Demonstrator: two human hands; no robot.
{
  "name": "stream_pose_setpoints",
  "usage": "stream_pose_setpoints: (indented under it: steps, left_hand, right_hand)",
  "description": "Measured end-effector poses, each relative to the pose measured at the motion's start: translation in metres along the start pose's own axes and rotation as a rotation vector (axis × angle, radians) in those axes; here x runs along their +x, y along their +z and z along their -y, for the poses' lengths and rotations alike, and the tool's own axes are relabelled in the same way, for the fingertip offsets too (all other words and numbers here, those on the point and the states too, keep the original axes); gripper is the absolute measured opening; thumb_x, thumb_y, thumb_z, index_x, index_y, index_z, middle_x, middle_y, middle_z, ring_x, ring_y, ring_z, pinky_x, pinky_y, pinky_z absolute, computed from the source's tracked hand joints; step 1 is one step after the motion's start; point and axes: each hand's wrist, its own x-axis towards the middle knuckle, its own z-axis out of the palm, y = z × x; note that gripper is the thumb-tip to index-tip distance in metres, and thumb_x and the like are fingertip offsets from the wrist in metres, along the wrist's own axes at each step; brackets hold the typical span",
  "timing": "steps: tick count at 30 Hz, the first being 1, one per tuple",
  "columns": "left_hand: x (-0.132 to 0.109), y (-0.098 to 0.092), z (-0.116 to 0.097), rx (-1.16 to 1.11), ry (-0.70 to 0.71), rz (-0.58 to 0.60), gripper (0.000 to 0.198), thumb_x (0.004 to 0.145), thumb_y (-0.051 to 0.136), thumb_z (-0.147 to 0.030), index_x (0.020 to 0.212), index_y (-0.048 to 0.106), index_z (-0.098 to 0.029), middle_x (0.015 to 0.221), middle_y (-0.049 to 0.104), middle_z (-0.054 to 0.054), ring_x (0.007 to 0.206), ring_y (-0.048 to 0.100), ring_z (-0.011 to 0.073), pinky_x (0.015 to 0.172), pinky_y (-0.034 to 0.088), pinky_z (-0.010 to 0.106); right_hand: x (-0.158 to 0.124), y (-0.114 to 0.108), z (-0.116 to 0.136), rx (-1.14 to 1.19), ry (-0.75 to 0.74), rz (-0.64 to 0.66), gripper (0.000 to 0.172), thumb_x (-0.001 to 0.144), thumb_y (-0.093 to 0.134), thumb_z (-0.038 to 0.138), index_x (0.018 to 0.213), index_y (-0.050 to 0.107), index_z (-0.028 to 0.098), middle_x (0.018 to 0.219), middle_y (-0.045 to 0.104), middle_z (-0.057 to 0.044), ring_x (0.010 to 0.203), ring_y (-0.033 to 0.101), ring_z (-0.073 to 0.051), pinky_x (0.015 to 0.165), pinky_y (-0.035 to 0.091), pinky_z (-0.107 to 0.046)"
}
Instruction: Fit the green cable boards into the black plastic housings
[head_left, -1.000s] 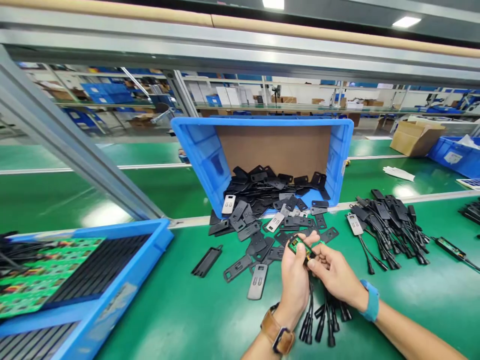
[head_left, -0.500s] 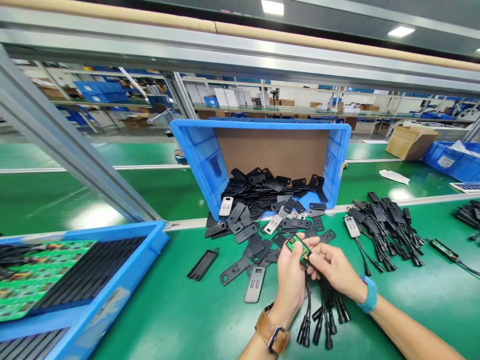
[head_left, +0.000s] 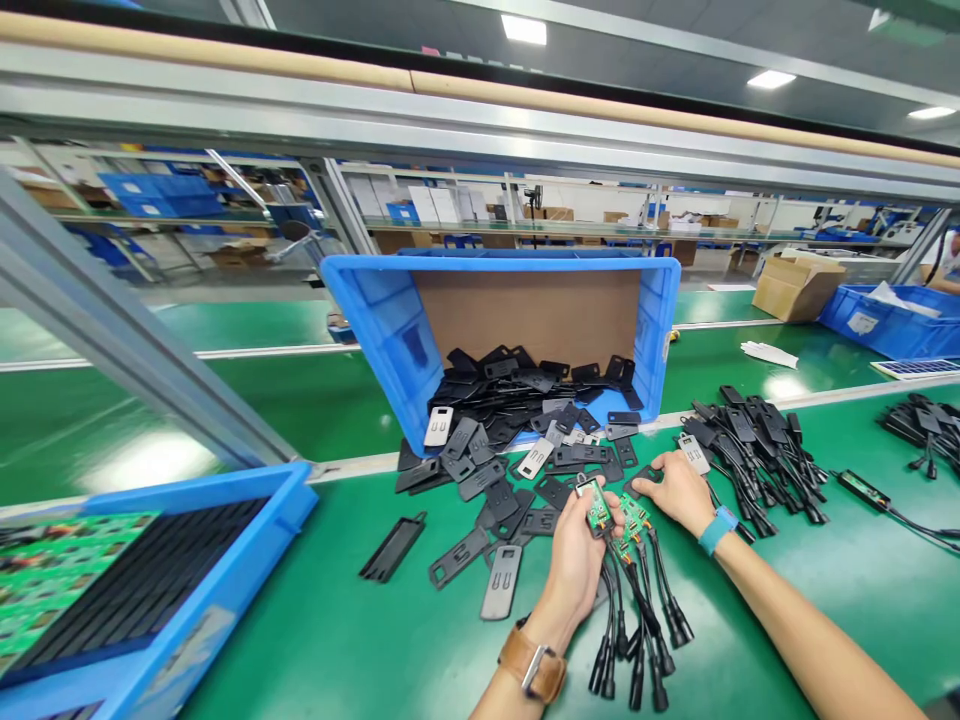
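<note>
My left hand point(head_left: 576, 548) is closed around a small green circuit board point(head_left: 598, 505) whose black cables point(head_left: 628, 620) trail down across the belt. A second green board point(head_left: 634, 517) lies just right of it. My right hand point(head_left: 676, 489) has reached forward and rests with its fingers on a black plastic cover point(head_left: 645, 476) at the edge of a spilled heap of black covers point(head_left: 517, 450). That heap pours out of a tipped blue bin point(head_left: 390, 330) lined with cardboard.
A pile of finished black cabled units point(head_left: 757, 445) lies to the right, with another pile point(head_left: 926, 425) at the far right. A blue tray point(head_left: 187, 600) with green boards and black slots sits at the left. A slanted metal frame post point(head_left: 142, 350) crosses the left side.
My right hand let go of the board and moved forward and right onto a black cover. The left hand kept the board. The camera view shifted slightly.
</note>
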Motion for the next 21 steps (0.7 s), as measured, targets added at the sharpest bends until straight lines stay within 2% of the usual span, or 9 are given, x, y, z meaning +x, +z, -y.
stream_pose_setpoints:
  steps: [4, 6, 9, 11, 13, 15, 18, 21]
  left_hand:
    - [0.000, 0.000, -0.001, -0.029, -0.034, 0.025, 0.033, 0.090, 0.056, -0.038, 0.111, 0.056, -0.012, 0.085, 0.065, 0.007, 0.069, 0.057, 0.0169, 0.063, 0.044, 0.030]
    - [-0.001, 0.000, -0.002, -0.054, -0.055, 0.047, 0.037, 0.091, 0.055, -0.041, 0.112, 0.057, -0.011, 0.088, 0.067, 0.009, 0.071, 0.059, 0.0176, 0.065, 0.044, 0.030]
    - [-0.002, 0.001, -0.004, -0.076, -0.066, 0.067, 0.039, 0.089, 0.057, -0.042, 0.114, 0.058, -0.011, 0.092, 0.068, 0.011, 0.075, 0.061, 0.0191, 0.067, 0.045, 0.031]
    - [-0.001, 0.000, -0.004, -0.080, -0.064, 0.073, 0.041, 0.087, 0.060, -0.043, 0.113, 0.059, -0.011, 0.092, 0.068, 0.011, 0.076, 0.062, 0.0198, 0.067, 0.045, 0.031]
    - [0.000, 0.000, -0.003, -0.064, -0.060, 0.074, 0.044, 0.085, 0.064, -0.044, 0.113, 0.059, -0.011, 0.091, 0.068, 0.011, 0.077, 0.062, 0.0195, 0.066, 0.045, 0.030]
    - [0.001, 0.000, -0.001, -0.018, -0.047, 0.057, 0.045, 0.081, 0.069, -0.043, 0.113, 0.059, -0.012, 0.091, 0.068, 0.009, 0.075, 0.060, 0.0179, 0.065, 0.045, 0.029]
    - [0.003, 0.001, 0.001, 0.112, 0.022, 0.018, 0.049, 0.076, 0.077, -0.040, 0.115, 0.058, -0.017, 0.093, 0.067, 0.005, 0.074, 0.057, 0.0145, 0.065, 0.046, 0.027]
    - [0.007, 0.001, 0.004, 0.313, 0.145, -0.025, 0.050, 0.072, 0.081, -0.043, 0.112, 0.062, -0.019, 0.092, 0.067, 0.002, 0.070, 0.055, 0.0129, 0.065, 0.046, 0.025]
  right_hand:
    - [-0.004, -0.001, 0.000, 0.031, -0.013, -0.010, 0.023, 0.084, 0.067, 0.040, 0.091, 0.064, 0.018, 0.100, 0.063, -0.008, 0.097, 0.064, -0.023, 0.081, 0.045, -0.030]
    - [-0.009, -0.001, 0.001, 0.021, -0.024, -0.037, 0.029, 0.087, 0.064, 0.043, 0.098, 0.063, 0.017, 0.103, 0.062, -0.010, 0.101, 0.062, -0.025, 0.082, 0.045, -0.031]
    - [-0.014, -0.001, 0.005, -0.054, -0.052, -0.101, 0.049, 0.084, 0.064, 0.056, 0.108, 0.059, 0.013, 0.106, 0.060, -0.015, 0.104, 0.060, -0.030, 0.081, 0.046, -0.034]
    - [-0.013, 0.000, 0.007, -0.093, -0.046, -0.105, 0.055, 0.077, 0.069, 0.060, 0.104, 0.059, 0.013, 0.103, 0.060, -0.016, 0.102, 0.060, -0.032, 0.078, 0.046, -0.036]
    - [-0.010, 0.000, 0.008, -0.058, -0.021, -0.087, 0.052, 0.072, 0.075, 0.057, 0.096, 0.059, 0.014, 0.100, 0.060, -0.015, 0.099, 0.060, -0.033, 0.077, 0.046, -0.036]
    - [-0.007, -0.002, 0.009, 0.068, -0.019, -0.100, 0.048, 0.068, 0.080, 0.048, 0.095, 0.058, 0.015, 0.097, 0.061, -0.013, 0.095, 0.061, -0.030, 0.077, 0.046, -0.035]
    - [-0.005, -0.010, 0.012, 0.334, -0.055, -0.159, 0.035, 0.075, 0.076, 0.031, 0.101, 0.056, 0.018, 0.085, 0.062, -0.003, 0.080, 0.062, -0.022, 0.073, 0.046, -0.031]
    - [-0.008, -0.019, 0.020, 0.584, -0.128, -0.136, 0.026, 0.083, 0.071, 0.033, 0.100, 0.057, 0.020, 0.076, 0.061, 0.002, 0.068, 0.060, -0.016, 0.065, 0.047, -0.026]
